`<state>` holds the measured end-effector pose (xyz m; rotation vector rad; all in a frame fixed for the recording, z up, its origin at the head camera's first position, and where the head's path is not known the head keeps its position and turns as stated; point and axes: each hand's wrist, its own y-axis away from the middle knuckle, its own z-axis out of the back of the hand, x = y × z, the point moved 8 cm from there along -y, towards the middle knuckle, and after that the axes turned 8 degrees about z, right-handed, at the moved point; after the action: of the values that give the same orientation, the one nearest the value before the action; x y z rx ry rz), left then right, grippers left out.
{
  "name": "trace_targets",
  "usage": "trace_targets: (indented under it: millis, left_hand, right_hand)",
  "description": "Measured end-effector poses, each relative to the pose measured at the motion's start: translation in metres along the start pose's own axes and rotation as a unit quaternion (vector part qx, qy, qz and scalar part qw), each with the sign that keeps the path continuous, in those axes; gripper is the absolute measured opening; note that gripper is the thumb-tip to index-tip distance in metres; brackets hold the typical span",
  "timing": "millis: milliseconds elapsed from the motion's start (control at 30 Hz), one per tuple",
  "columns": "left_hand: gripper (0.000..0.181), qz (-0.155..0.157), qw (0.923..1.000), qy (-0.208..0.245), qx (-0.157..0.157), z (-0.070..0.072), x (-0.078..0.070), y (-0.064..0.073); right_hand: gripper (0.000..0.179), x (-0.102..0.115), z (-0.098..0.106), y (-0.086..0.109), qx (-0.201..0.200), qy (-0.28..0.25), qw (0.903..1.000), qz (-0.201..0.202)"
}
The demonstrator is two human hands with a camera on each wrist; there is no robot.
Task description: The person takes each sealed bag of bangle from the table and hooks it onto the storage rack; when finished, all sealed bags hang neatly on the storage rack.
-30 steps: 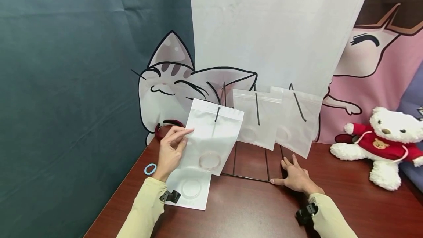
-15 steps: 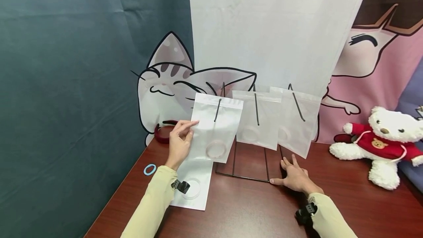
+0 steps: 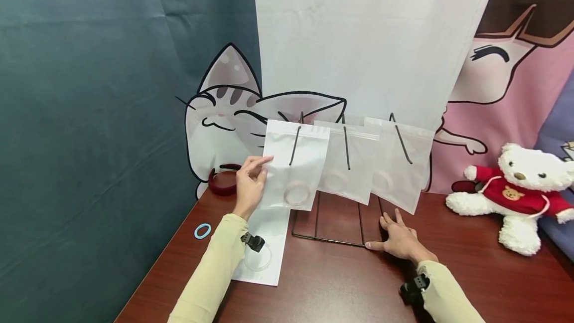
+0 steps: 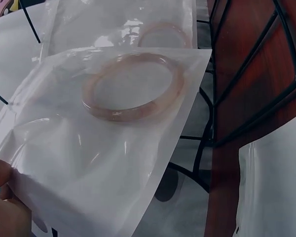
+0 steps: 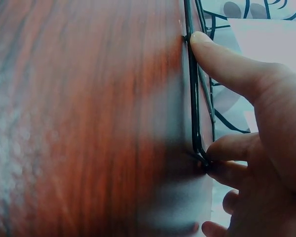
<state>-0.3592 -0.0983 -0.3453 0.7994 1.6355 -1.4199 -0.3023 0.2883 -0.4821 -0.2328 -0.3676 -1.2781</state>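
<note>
With thumb and fingers, my left hand (image 3: 250, 188) pinches the left edge of a white zip bag (image 3: 278, 176). A pale pink bangle (image 4: 118, 115) shows through its film near the bottom. This bag hangs on the left hook (image 3: 295, 146) of a black wire rack (image 3: 327, 240), the hook's end sticking out in front. My right hand (image 3: 400, 239) rests at the rack's front right corner, fingers spread, the thumb touching the base wire. Two more zip bags, a middle one (image 3: 358, 163) and a right one (image 3: 403, 183), hang on the other hooks, each with a ring shape inside.
Another white bag (image 3: 273, 233) with a ring inside lies on the wooden table (image 3: 332, 283), under my left forearm. A light blue ring (image 3: 203, 231) and a dark red headband (image 3: 222, 189) are at the left. A white teddy bear (image 3: 515, 198) sits at the right.
The left bag has slid up and back along its hook, my left hand moving up and slightly right with it. The right hand keeps its place at the rack's corner.
</note>
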Motion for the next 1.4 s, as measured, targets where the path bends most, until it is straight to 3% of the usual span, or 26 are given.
trace_targets:
  millis: [200,433,700,867,1000,1067,1133,1267,1400]
  left_hand:
    - [0.04,0.005,0.9999,-0.007,-0.007,-0.005,0.007,-0.006]
    - [0.042,0.033,0.999,-0.023,0.02,-0.008,0.019,-0.007]
    - [0.044,0.041,0.9961,-0.068,0.037,-0.006,0.033,-0.008]
    - [0.045,0.038,0.995,-0.068,0.061,-0.001,0.038,-0.003]
    - [0.041,0.062,0.9911,-0.094,0.071,0.015,0.047,0.001]
    - [0.036,0.086,0.9852,-0.131,0.07,0.027,0.055,0.001]
    - [0.032,0.12,0.9739,-0.178,0.072,0.04,0.068,0.001]
    - [0.028,0.192,0.9371,-0.274,0.098,0.063,0.095,0.005]
    - [0.029,0.243,0.904,-0.322,0.141,0.075,0.115,0.012]
  right_hand:
    - [0.114,-0.002,-0.001,0.001,-0.001,-0.007,1.0,-0.003]
    - [0.112,0.0,0.002,0.0,-0.003,-0.003,1.0,0.0]
    - [0.11,0.001,0.002,0.0,0.002,0.009,1.0,-0.004]
    - [0.11,0.001,0.003,0.0,0.0,0.008,1.0,-0.004]
    - [0.111,0.001,0.002,0.0,0.003,0.005,1.0,-0.004]
    - [0.111,0.0,0.002,-0.001,0.004,0.003,1.0,-0.005]
    - [0.111,0.0,0.002,-0.001,0.003,0.002,1.0,-0.006]
    - [0.111,-0.001,0.002,-0.001,0.002,0.001,1.0,-0.005]
    - [0.112,0.0,0.003,0.0,0.002,-0.002,1.0,-0.004]
